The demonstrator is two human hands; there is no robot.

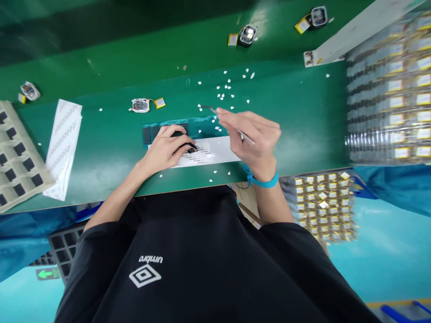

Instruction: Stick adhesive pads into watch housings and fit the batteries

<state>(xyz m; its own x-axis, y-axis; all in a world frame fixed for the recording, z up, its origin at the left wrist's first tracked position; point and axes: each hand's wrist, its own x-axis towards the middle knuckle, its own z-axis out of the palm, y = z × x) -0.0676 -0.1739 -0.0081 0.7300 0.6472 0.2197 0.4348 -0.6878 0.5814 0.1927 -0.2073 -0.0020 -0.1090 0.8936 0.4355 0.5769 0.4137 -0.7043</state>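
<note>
My left hand (168, 146) rests low over a white label sheet (215, 152), its thumb and fingers closed round a small black device case (191, 147) that they partly hide. Beside that hand lies a teal strip with rows of black pieces (148, 135). Held pen-like in my right hand (251, 134) is a pair of metal tweezers (211, 109), tips pointing left over the bench. Small white stickers (221, 96) are scattered around and beyond those tips. A blue band (266, 181) circles my right wrist.
Opened devices with yellow batteries stand on the green bench, one device (140, 105) nearby, another device (248, 35) farther back. At left are a moulded tray (20, 157) and white sheets (63, 148). Stacked clear trays (387, 98) with batteries fill the right; more battery trays (323, 206) sit below the edge.
</note>
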